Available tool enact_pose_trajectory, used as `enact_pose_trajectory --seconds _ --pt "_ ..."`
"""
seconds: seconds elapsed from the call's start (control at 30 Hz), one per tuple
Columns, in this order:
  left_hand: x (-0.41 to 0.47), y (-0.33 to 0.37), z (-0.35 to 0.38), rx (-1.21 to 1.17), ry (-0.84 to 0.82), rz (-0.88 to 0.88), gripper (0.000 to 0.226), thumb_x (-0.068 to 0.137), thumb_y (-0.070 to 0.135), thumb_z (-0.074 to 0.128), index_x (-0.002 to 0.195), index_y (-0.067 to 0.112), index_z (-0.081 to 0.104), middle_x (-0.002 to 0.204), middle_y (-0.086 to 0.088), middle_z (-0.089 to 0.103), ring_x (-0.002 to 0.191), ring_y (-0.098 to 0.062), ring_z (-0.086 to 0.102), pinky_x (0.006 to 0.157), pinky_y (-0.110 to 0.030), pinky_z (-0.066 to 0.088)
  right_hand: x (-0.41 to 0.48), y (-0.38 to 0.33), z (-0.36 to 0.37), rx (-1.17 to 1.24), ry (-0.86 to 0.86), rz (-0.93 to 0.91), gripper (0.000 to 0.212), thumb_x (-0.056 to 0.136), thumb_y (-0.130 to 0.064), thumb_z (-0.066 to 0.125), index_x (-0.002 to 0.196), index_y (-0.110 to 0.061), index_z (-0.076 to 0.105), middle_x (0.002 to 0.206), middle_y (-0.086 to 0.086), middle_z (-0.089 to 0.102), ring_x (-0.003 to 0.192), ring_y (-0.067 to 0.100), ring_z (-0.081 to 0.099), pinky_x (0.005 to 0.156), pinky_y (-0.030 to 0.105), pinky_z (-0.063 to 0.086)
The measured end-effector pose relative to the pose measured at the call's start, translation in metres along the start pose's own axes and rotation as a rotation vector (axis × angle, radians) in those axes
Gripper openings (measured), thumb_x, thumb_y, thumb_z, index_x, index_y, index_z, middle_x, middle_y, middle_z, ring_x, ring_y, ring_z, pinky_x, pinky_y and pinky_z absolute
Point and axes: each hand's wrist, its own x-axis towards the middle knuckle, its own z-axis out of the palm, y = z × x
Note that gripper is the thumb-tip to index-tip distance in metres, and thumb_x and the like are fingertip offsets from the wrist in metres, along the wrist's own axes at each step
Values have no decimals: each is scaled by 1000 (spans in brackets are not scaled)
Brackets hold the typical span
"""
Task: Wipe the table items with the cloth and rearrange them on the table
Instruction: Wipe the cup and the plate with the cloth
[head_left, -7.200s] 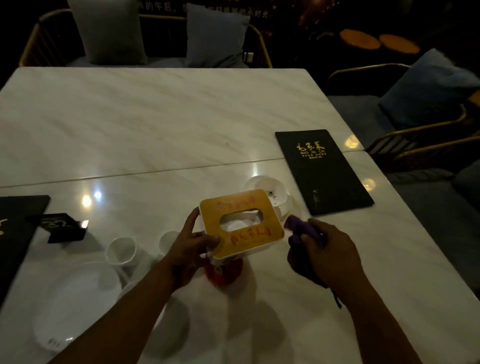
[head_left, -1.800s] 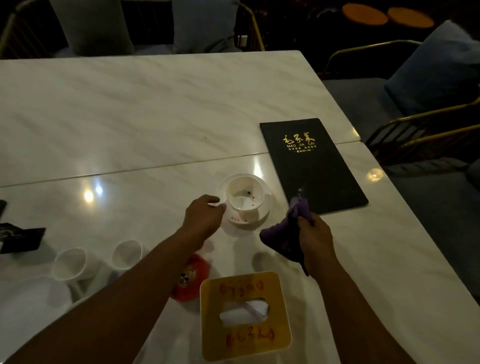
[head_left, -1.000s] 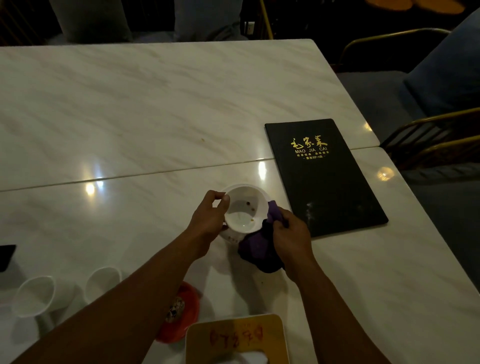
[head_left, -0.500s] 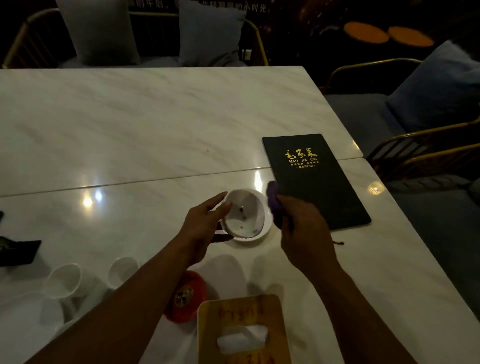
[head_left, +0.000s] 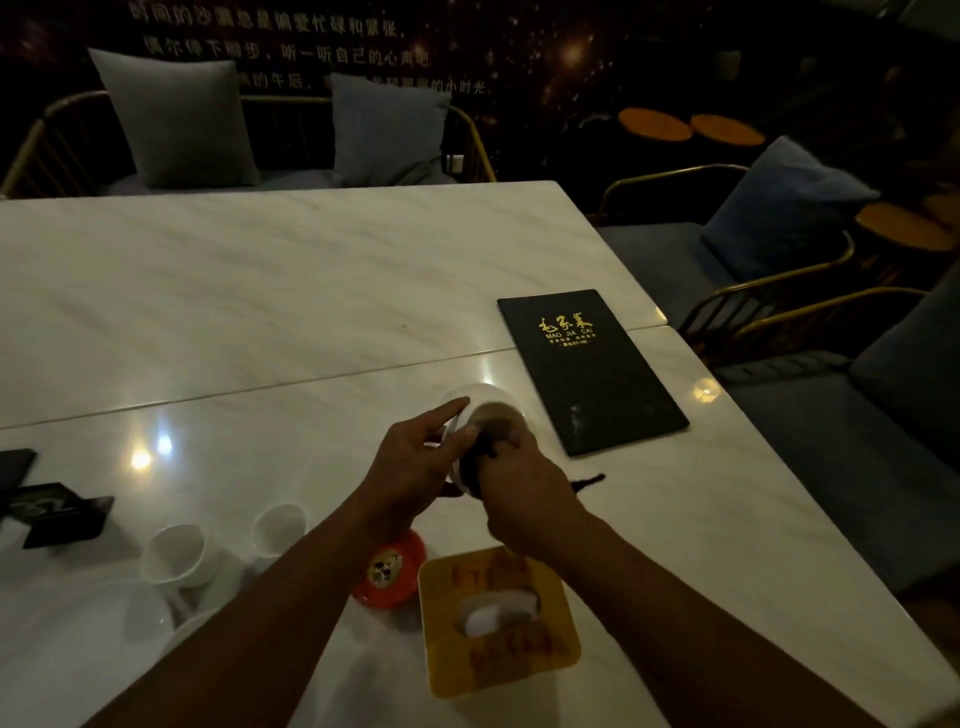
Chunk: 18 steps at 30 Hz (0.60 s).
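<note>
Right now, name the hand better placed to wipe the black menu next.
Probably right. The right hand grips the cloth, and the menu lies on its side; the left hand holds the cup.

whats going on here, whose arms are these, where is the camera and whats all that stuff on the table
No machine here: a person wears a camera on the head, so the one picture looks down at their own arms. The left hand holds a small white bowl, blurred, and the right hand grips a dark cloth against it. On the marble table lie a black menu, a yellow-topped tissue box, a red round container, two white cups and a plate.
</note>
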Motion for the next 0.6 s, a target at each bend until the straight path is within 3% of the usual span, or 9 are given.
enact_pose_trajectory --seconds 0.03,0.1,0.17,0.27,0.3,0.33,0.4,0.5,0.6 --pt "-6 0 1 -9 -3 3 43 88 26 72 130 34 63 124 -12 61 108 -30 64 74 -51 62 -4 -5 -3 98 -38 29 46 90 -8 64 134 -13 52 124 8 60 97 16 58 81 26 50" --pt "-19 -1 3 -37 -9 5 39 89 24 71 125 36 64 121 -10 63 106 -25 64 70 -44 63 -8 -8 -10 373 -53 92 49 91 -5 61 138 -13 48 124 7 58 99 16 59 78 21 49" --pt "-29 -3 5 -78 -16 12 35 91 24 69 123 38 64 119 -6 66 107 -20 64 69 -36 62 -18 -15 -19 746 -11 212 37 94 -6 55 131 -15 52 120 8 60 101 17 63 74 19 51" --pt "-37 -3 1 -18 19 97 33 95 27 62 127 37 63 120 8 67 113 -8 62 88 -32 59 -30 -37 -21 1377 97 430 23 99 -8 51 111 -18 67 99 9 70 87 19 70 66 23 57" --pt "-39 -2 -2 18 20 124 34 97 27 60 129 35 62 122 10 67 116 -6 61 94 -32 56 -34 -44 -20 1431 132 438 24 100 -10 50 113 -19 68 99 7 71 87 19 70 66 22 57" --pt "-40 -1 -5 29 16 131 34 98 27 59 131 33 61 123 10 67 116 -6 62 96 -32 55 -39 -49 -19 1337 147 402 26 101 -12 50 118 -20 67 100 3 70 89 16 69 67 19 55" --pt "-47 4 -11 -17 -24 80 34 98 26 58 130 37 61 118 8 67 109 -9 64 82 -35 60 -48 -51 -16 779 78 222 30 100 -11 50 126 -19 62 106 -2 66 94 12 63 71 14 48" --pt "-55 5 -17 -49 -83 50 34 97 27 59 129 40 59 115 5 65 103 -17 65 70 -40 62 -51 -44 -13 -35 -14 47 28 94 -11 56 122 -13 63 120 9 59 109 25 57 80 30 47" --pt "-58 9 -18 -34 -87 16 35 98 30 58 132 34 60 126 -5 63 107 -25 64 72 -44 63 -48 -43 -16 -259 98 -1 39 95 -25 59 130 -9 56 132 12 52 120 28 52 89 37 49"
